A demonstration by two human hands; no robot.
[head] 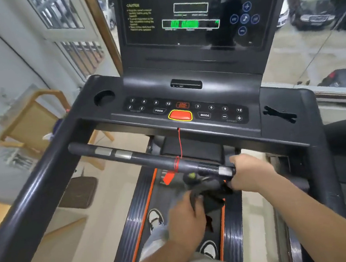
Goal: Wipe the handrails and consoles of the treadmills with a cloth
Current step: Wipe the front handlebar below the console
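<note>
I stand on a black treadmill facing its console [186, 107], which has a button panel, a red stop key and a lit screen [193, 18] above. A black crossbar handrail [145, 158] with silver pulse sensors runs below the console. A dark cloth [209, 193] hangs just under the bar's right part. My left hand [186, 217] grips the cloth's lower end. My right hand [248, 174] holds the cloth's upper end, right beside the bar's right end. The long left side handrail [38, 189] slopes toward me.
A red safety cord with an orange clip [168, 177] hangs from the console and is wound round the crossbar. A cup holder [104, 97] sits at the console's left. A wooden chair [35, 125] stands left. A glass window ahead looks onto parked cars. My shoes rest on the belt.
</note>
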